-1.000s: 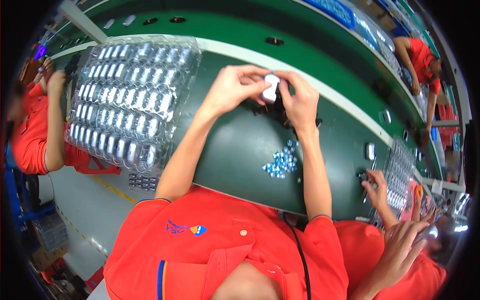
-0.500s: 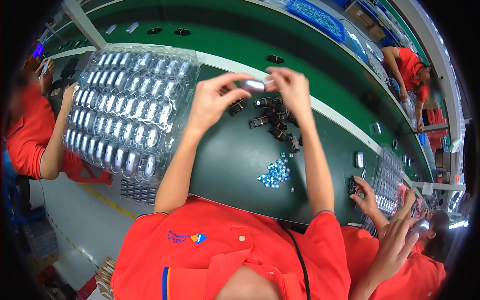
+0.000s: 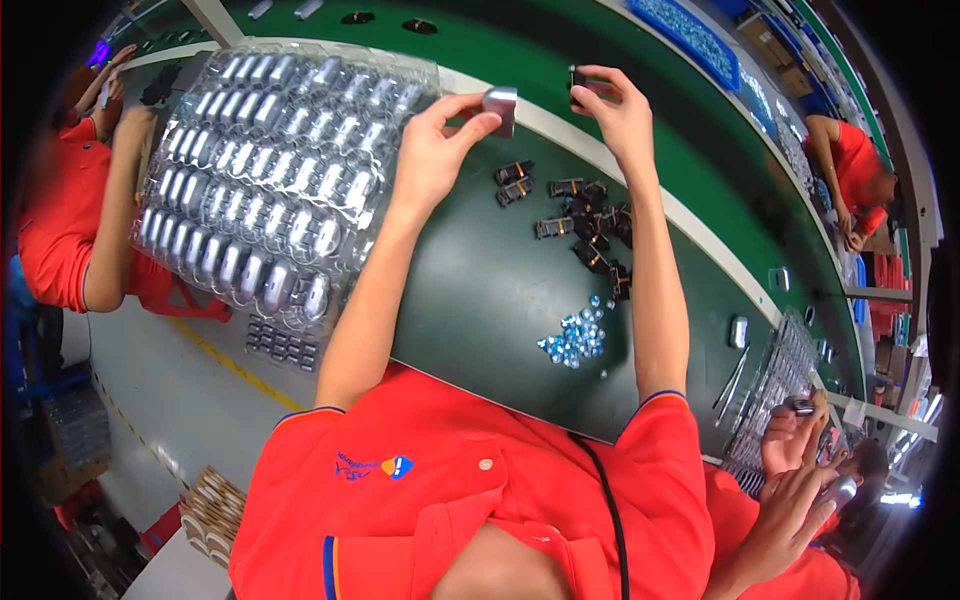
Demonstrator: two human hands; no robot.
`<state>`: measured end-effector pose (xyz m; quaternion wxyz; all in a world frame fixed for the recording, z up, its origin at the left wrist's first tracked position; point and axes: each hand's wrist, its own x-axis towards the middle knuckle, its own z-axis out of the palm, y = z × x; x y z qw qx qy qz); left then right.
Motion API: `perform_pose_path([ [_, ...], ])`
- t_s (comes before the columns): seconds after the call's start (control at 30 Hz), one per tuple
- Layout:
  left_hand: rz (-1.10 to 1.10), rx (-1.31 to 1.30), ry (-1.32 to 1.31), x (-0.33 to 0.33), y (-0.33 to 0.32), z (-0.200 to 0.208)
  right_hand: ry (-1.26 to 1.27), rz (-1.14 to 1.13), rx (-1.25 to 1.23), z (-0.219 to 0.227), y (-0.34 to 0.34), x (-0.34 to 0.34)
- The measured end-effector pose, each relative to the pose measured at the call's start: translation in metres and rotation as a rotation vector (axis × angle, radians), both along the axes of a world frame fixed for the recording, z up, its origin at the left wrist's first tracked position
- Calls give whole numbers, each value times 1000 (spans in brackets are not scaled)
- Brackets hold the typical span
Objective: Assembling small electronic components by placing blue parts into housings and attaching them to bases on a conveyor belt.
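Note:
My left hand (image 3: 436,150) pinches a silver-grey plastic shell (image 3: 502,110) upright above the table's far edge. To its right, my right hand (image 3: 618,115) is raised over the green belt, its thumb and fingers closed on a small black part (image 3: 576,82). The two hands are apart. Below them lies a loose pile of black parts with orange-brown strips (image 3: 588,222), and two more (image 3: 514,183) lie together nearer my left hand. Nearer me is a heap of small shiny blue pieces (image 3: 575,340). Left of my left arm, a clear plastic tray (image 3: 345,262) holds many silver cases.
The green conveyor belt (image 3: 540,60) runs beyond the table's white rim, with black parts (image 3: 419,26) on it. At the right are tweezers (image 3: 733,385), a silver case (image 3: 738,332) and another tray (image 3: 785,362). Co-workers in red sit on both sides; one co-worker's hand (image 3: 790,520) holds a silver piece.
My hands were close together at the silver shell; now they have separated, the left keeping the shell and the right holding a black part. The whole view has shifted slightly.

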<state>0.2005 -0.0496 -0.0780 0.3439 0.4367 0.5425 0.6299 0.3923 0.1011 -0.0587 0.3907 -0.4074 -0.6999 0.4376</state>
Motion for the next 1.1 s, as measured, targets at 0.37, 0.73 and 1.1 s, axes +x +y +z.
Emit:
perform_pose_path([
  [0.37, -134, -28, 30, 16, 2, 6, 196, 31, 213, 6, -103, -2],
  [0.73, -134, -3, 19, 16, -1, -1, -17, -146, 480, 9, -120, -3],
  [1.1, -137, -8, 14, 14, 1, -5, 111, -123, 324, 0, -122, -9],
])
